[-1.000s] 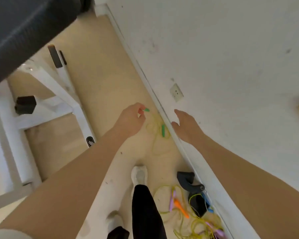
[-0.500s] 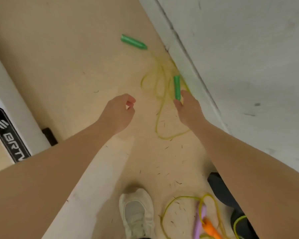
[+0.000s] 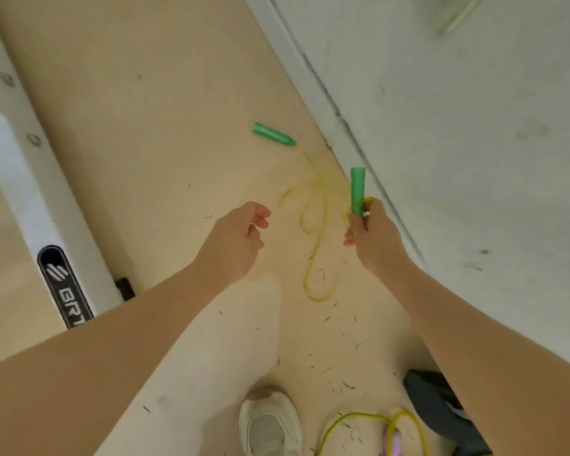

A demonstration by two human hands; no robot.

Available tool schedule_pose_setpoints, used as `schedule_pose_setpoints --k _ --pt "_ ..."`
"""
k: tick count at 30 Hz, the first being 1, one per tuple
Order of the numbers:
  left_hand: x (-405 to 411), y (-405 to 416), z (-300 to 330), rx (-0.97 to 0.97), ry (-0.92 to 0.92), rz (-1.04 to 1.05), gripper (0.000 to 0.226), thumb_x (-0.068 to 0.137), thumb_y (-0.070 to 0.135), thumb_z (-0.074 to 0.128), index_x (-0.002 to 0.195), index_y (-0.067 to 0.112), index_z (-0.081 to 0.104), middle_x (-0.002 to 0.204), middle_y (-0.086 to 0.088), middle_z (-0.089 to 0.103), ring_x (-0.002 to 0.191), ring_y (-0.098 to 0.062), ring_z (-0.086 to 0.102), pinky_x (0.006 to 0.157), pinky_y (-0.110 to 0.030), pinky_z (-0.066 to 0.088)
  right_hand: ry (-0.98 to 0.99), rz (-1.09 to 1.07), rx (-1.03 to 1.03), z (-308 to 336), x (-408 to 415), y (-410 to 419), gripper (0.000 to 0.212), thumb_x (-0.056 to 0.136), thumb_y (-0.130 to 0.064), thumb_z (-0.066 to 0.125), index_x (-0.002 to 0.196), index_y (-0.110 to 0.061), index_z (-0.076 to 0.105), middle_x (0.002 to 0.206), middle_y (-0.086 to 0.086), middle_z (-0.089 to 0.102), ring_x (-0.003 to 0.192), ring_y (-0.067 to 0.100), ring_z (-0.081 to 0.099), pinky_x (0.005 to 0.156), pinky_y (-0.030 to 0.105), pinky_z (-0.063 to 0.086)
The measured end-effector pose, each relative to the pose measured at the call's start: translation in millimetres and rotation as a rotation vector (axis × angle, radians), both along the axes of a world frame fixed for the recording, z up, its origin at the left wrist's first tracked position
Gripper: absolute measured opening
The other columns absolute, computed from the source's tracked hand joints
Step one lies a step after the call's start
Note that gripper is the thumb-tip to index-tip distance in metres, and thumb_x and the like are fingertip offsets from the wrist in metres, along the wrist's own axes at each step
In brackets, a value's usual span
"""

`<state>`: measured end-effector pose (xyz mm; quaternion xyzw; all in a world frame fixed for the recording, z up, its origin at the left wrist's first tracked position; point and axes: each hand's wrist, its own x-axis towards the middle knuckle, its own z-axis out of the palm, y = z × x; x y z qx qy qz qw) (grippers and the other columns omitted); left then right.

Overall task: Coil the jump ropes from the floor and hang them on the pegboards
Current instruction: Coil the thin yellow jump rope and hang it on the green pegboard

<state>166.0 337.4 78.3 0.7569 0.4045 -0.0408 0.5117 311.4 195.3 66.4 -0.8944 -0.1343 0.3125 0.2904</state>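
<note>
A thin yellow-green jump rope cord (image 3: 313,225) lies in loose, tangled loops on the pale beige floor (image 3: 165,133), close to the white baseboard (image 3: 313,90) of the wall. One of its green plastic handles (image 3: 357,190) stands upright in my right hand (image 3: 372,238), whose fingers (image 3: 354,225) are curled round the handle's lower end, with a strand of cord looped over the top of the fist. The other green plastic handle (image 3: 273,134) lies flat on the floor beyond the tangle, well apart from both hands. My left hand (image 3: 236,240) hovers beside the loops with its fingers loosely curled and holding nothing.

I judge this to be the start of gathering the first rope: one handle is picked up, but no coil is formed yet. The next move, I think, calls for the left hand to reach forward for the far handle or to catch the cord, so the loops can be drawn off the floor and wound evenly without knotting.

Near my white sneaker (image 3: 270,422) at the bottom edge, a second yellow cord with a pale purple handle (image 3: 394,439) waits on the floor beside a dark object. To the left stands a white metal frame with a black label (image 3: 65,287). No pegboard is in view.
</note>
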Motion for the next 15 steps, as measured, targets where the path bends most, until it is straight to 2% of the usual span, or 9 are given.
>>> schedule_pose_setpoints --k 3,5,7,9,10,12,13,15 --pt "8 -6 88 -0.021 -0.067 -0.026 0.039 0.092 -0.003 0.031 0.122 0.014 0.049 0.104 0.003 0.053 0.08 -0.022 0.061 0.051 -0.006 0.035 0.064 0.088 0.125 110 -6 -3 0.023 0.097 -0.021 0.043 0.119 -0.026 0.046 0.069 0.004 0.056 0.057 0.018 0.057 0.058 0.03 0.046" --pt "15 -14 154 -0.076 -0.106 -0.04 0.037 0.093 0.002 0.04 0.127 0.015 0.045 0.107 0.003 0.052 0.088 -0.02 0.057 0.063 -0.011 0.039 0.183 0.074 0.209 184 -16 -6 0.02 0.096 -0.019 0.047 0.112 -0.029 0.052 0.06 0.001 0.047 0.051 0.016 0.045 0.054 0.029 0.043" --pt "16 -24 224 -0.256 -0.16 -0.073 0.044 0.089 0.005 0.051 0.13 0.018 0.042 0.115 0.0 0.053 0.102 -0.015 0.051 0.086 -0.019 0.04 0.328 -0.005 0.283 257 -27 -8 0.016 0.096 -0.016 0.049 0.109 -0.022 0.056 0.057 -0.001 0.043 0.051 0.015 0.039 0.055 0.028 0.041" --pt "11 -34 288 -0.515 -0.209 -0.152 0.05 0.081 0.014 0.057 0.128 0.022 0.043 0.115 -0.001 0.059 0.11 -0.01 0.053 0.097 -0.025 0.039 0.412 -0.026 0.361 322 -39 -9 0.018 0.096 -0.016 0.049 0.11 -0.022 0.057 0.057 -0.002 0.048 0.053 0.014 0.042 0.057 0.028 0.043" --pt "6 -39 318 -0.586 -0.224 -0.226 0.048 0.079 0.018 0.059 0.125 0.02 0.045 0.107 0.001 0.064 0.107 -0.009 0.058 0.096 -0.026 0.041 0.425 -0.031 0.397 354 -46 -9 0.021 0.096 -0.016 0.049 0.112 -0.026 0.056 0.057 -0.004 0.053 0.053 0.012 0.046 0.057 0.026 0.044" --pt "-5 -45 369 -0.495 -0.255 -0.356 0.035 0.081 0.026 0.063 0.112 0.015 0.053 0.093 0.001 0.07 0.093 -0.011 0.065 0.091 -0.033 0.048 0.407 -0.052 0.449 415 -60 -12 0.029 0.096 -0.016 0.048 0.117 -0.036 0.051 0.06 -0.01 0.06 0.055 0.008 0.054 0.058 0.022 0.045" --pt "-14 -45 395 -0.419 -0.275 -0.364 0.028 0.082 0.029 0.063 0.105 0.014 0.057 0.087 0.0 0.068 0.084 -0.013 0.064 0.086 -0.035 0.05 0.383 -0.072 0.468 444 -68 -15 0.032 0.096 -0.017 0.048 0.119 -0.038 0.047 0.061 -0.009 0.06 0.056 0.008 0.053 0.06 0.022 0.045" --pt "-33 -41 447 -0.324 -0.335 -0.353 0.011 0.089 0.026 0.058 0.093 0.016 0.06 0.074 -0.001 0.053 0.066 -0.014 0.049 0.071 -0.034 0.044 0.291 -0.077 0.463 500 -83 -24 0.039 0.095 -0.016 0.05 0.125 -0.038 0.04 0.062 -0.003 0.053 0.059 0.011 0.047 0.06 0.023 0.039"
